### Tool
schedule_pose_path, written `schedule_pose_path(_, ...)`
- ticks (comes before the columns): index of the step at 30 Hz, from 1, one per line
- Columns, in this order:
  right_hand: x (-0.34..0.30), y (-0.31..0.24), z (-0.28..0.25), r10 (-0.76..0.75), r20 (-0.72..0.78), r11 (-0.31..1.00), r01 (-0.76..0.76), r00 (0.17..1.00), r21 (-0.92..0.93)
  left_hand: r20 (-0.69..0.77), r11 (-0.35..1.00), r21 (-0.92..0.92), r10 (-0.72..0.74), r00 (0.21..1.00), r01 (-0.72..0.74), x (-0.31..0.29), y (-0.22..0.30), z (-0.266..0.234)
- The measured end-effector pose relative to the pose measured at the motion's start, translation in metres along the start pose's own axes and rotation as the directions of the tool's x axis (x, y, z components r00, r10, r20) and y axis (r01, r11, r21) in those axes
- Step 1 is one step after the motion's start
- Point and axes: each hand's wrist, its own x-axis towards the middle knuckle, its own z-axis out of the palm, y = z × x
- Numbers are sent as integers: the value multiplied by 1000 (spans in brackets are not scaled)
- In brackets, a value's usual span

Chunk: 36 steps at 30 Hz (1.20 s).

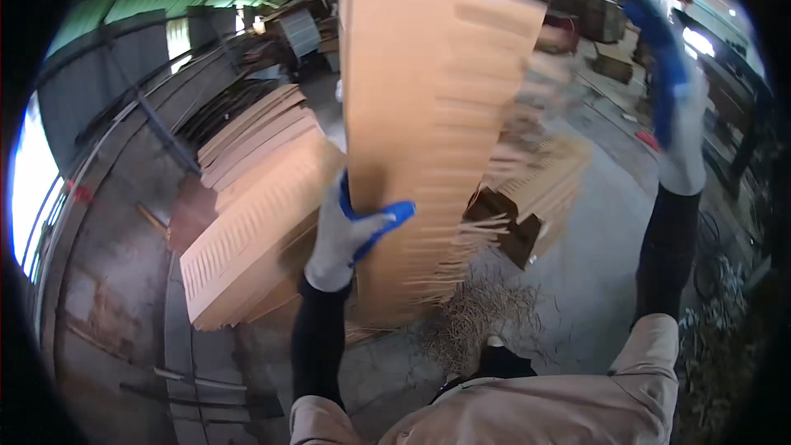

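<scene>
My left hand (350,227), in a white glove with blue fingers, grips a large tan wooden sheet (428,91) with comb-like slotted cuts along its right side. The sheet is held up in front of me and is blurred. My right hand (671,95), gloved the same way, is raised high at the right with its fingers apart, away from the sheet and holding nothing.
A stack of similar slotted sheets (247,222) lies at the left. Wooden boxes and strips (527,214) sit behind the held sheet, with a pile of thin fibres (478,317) on the concrete floor (601,264). A metal wall (107,91) runs along the left.
</scene>
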Motion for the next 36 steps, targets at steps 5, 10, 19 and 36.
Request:
schedule_pose_path(5, -73, -8, 18, 247, 483, 966, -173, 840, -193, 190, 951, 281, 77, 979, -130, -12, -132, 15)
schedule_pose_path(10, -134, -7, 13, 344, 749, 855, -518, 567, 0, 219, 972, 229, -103, 970, 51, -27, -202, 41)
schedule_pose_path(19, -193, 43, -14, 440, 824, 817, -540, 356, -203, 151, 942, 258, -260, 954, 216, -23, -256, 77)
schedule_pose_path(36, -216, 117, -1, 342, 807, 926, -317, 482, -203, -7, 932, 332, -154, 988, 147, 28, -258, 105)
